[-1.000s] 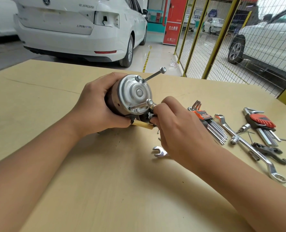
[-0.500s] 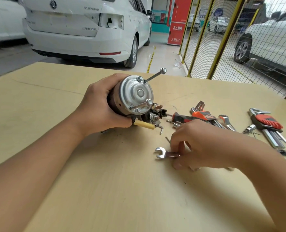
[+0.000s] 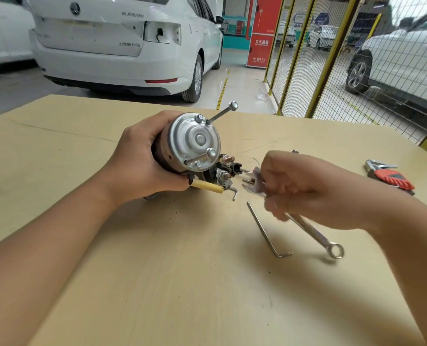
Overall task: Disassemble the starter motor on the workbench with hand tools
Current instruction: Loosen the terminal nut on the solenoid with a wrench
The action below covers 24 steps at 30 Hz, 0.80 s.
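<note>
The starter motor (image 3: 195, 141) lies on its side, its silver end cap facing me. My left hand (image 3: 142, 158) grips its body from the left. One long through bolt (image 3: 222, 112) sticks far out of the cap at the top; another bolt (image 3: 211, 153) sits lower on the cap. My right hand (image 3: 294, 186) holds a combination spanner (image 3: 309, 231) by its shank, lifted off the table. The spanner's open jaw (image 3: 253, 183) is just right of the terminal nuts (image 3: 223, 176) beside the yellow-sleeved lead (image 3: 207, 187). Its ring end points toward me.
A loose hex key (image 3: 267, 233) lies on the workbench (image 3: 157, 283) below my right hand. A red-handled hex key set (image 3: 392, 177) sits at the right edge. A white car, a yellow mesh fence and a red cabinet stand beyond the bench.
My right hand left the terminal area, dropped to the table, picked up the spanner and raised it, bringing the open jaw up beside the terminal nuts. My left hand kept its hold on the motor.
</note>
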{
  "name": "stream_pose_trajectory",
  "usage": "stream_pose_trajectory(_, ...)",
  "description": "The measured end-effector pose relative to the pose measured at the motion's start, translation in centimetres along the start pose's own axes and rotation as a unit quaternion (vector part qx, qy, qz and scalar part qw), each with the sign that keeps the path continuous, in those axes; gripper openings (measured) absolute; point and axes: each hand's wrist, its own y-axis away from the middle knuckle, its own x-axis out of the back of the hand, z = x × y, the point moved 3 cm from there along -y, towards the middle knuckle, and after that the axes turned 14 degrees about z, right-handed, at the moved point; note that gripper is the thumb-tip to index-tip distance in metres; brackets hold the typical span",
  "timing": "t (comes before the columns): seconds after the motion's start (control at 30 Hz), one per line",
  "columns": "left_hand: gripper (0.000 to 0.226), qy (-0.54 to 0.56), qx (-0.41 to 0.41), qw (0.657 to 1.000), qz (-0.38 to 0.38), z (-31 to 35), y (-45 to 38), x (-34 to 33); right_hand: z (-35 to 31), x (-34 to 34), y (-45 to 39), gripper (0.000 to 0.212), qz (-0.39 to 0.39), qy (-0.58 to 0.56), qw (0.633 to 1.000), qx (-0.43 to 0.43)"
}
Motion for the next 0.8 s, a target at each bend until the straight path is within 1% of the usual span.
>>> stream_pose_trajectory(0.03, 0.092, 0.001, 0.001, 1.0, 0.001, 0.0, 0.0, 0.0, 0.0, 0.0, 0.1, 0.025, 0.005, -0.067, 0.998, -0.012)
stream_pose_trajectory(0.1, 0.092, 0.0, 0.0, 1.0, 0.001, 0.0, 0.0, 0.0, 0.2, -0.9, -0.2, 0.025, 0.021, -0.15, 0.988, -0.036)
stream_pose_trajectory(0.2, 0.092, 0.0, 0.003, 1.0, -0.001, -0.2, 0.0, 0.1, 0.8, -2.7, -0.6, 0.027, 0.047, -0.208, 0.975, -0.062)
stream_pose_trajectory(0.33, 0.093, 0.004, 0.004, 1.0, -0.002, -0.2, 0.0, 0.2, 1.1, -3.1, -0.8, 0.028, 0.017, -0.287, 0.953, -0.09)
stream_pose_trajectory(0.47, 0.093, 0.008, 0.001, 1.0, -0.002, -0.1, 0.0, 0.2, 1.2, -3.4, -0.6, 0.028, -0.011, -0.316, 0.94, -0.128)
stream_pose_trajectory(0.57, 0.093, 0.009, -0.001, 1.0, 0.0, -0.1, 0.0, 0.2, 0.7, -3.6, -0.5, 0.029, -0.01, -0.315, 0.938, -0.141)
stream_pose_trajectory(0.67, 0.092, 0.013, -0.002, 1.0, 0.003, -0.1, 0.0, 0.1, -0.2, -4.2, -0.2, 0.031, -0.014, -0.345, 0.925, -0.159)
stream_pose_trajectory(0.73, 0.092, 0.016, -0.002, 1.0, 0.004, -0.1, 0.0, 0.1, -0.8, -5.0, -0.1, 0.032, -0.006, -0.368, 0.914, -0.171)
stream_pose_trajectory(0.8, 0.092, 0.016, -0.002, 1.0, 0.004, -0.2, 0.0, 0.1, -1.4, -5.9, -0.1, 0.033, 0.018, -0.386, 0.903, -0.188)
